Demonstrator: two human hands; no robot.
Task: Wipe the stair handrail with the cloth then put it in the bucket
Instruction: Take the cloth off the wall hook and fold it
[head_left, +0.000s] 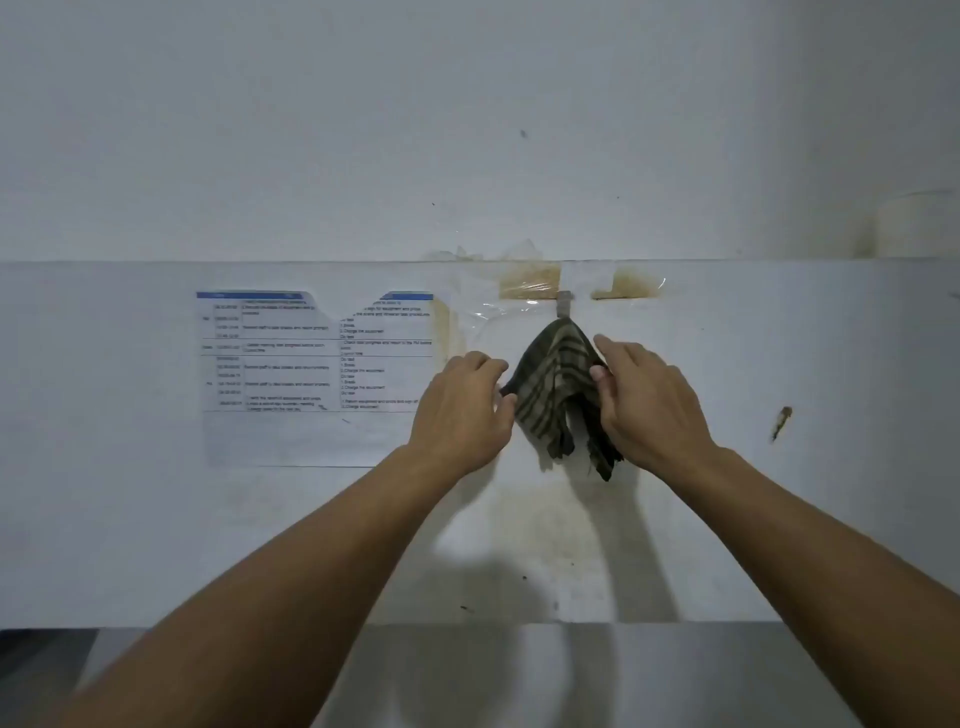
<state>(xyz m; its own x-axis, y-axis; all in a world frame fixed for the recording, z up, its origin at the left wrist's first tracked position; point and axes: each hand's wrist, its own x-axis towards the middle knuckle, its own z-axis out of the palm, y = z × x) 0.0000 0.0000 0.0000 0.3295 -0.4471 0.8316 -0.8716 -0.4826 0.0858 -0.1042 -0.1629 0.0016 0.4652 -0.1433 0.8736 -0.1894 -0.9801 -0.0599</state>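
Observation:
A dark green cloth with pale stripes hangs from a small hook on the white wall, its lower corners dangling free. My left hand pinches the cloth's left edge between fingers and thumb. On the other side, my right hand grips the right edge, thumb pressed into the fabric. Both arms reach straight forward at the wall. No handrail and no bucket are in view.
A printed schedule sheet is stuck to the wall left of the cloth. Old yellowed tape patches sit just above the hook. A brown mark is on the wall at the right. A grey ledge runs below.

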